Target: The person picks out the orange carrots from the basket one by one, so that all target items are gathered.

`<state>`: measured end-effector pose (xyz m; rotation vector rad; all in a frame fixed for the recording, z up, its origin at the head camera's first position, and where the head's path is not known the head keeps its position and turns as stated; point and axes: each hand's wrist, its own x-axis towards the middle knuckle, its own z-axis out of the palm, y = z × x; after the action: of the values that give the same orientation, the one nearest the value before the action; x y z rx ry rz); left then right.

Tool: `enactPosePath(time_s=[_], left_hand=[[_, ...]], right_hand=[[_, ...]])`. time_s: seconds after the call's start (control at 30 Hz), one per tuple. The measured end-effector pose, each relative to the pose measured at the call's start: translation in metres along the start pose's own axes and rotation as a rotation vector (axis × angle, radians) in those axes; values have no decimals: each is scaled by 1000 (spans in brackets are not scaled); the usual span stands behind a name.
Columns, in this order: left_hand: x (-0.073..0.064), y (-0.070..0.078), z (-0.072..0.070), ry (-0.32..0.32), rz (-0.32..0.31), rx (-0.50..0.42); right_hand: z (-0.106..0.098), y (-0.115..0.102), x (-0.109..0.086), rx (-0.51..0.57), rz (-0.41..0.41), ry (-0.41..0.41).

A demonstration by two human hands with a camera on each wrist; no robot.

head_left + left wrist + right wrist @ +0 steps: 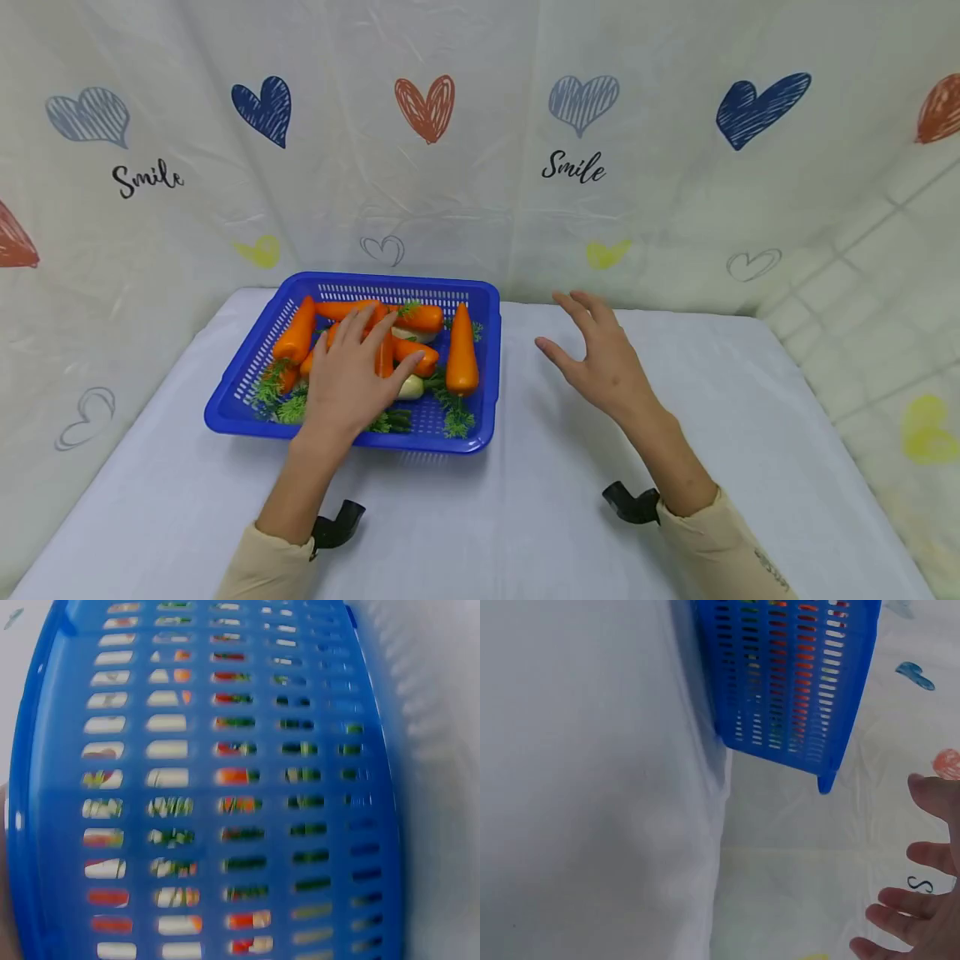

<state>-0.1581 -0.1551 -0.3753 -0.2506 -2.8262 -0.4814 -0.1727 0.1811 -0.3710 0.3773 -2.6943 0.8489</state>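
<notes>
A blue plastic basket with slotted sides stands on the white-covered table, left of centre. Inside lie several orange carrots with feathery green tops, and among them a pale, rounded vegetable, partly hidden. Above the carrots is my left hand, fingers spread; whether the fingertips touch any of them I cannot tell. My right hand hovers over the table to the right of the basket, fingers apart and holding nothing. The left wrist view faces the basket's slotted wall, with blurred colours behind it.
White cloth covers the table. Behind it hangs a pale sheet printed with hearts and "Smile", and the same print runs down the right side. A black curved piece is at each wrist, one by the right sleeve.
</notes>
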Motion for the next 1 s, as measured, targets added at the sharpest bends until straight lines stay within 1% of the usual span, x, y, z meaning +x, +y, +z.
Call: enactPosePath(time_s=[0.13, 0.3, 0.37, 0.47, 0.6, 0.73, 0.8, 0.83, 1.0], left_hand=[[-3, -9, -3, 34, -7, -31], [-4, -17, -6, 23, -28, -66], [-5, -19, -9, 8, -39, -73], [-6, -22, -14, 3, -50, -77], [-9, -27, -22, 16, -70, -98], [-13, -34, -28, 30, -106, -153], [-15, -38, -29, 60, -114, -191], [-16, -40, -28, 86, -112, -215], [-17, -50, -24, 267, -36, -348]], right_hand=[[3, 0, -1, 87, -28, 7], [4, -4, 1, 151, -60, -3], [5, -5, 1, 178, -61, -16], [7, -7, 1, 224, -57, -36], [11, -10, 1, 280, -54, -52], [15, -13, 0, 316, -46, -72], [17, -14, 0, 323, -41, -87], [18, -15, 0, 328, -40, -96], [22, -21, 0, 357, -43, -131]])
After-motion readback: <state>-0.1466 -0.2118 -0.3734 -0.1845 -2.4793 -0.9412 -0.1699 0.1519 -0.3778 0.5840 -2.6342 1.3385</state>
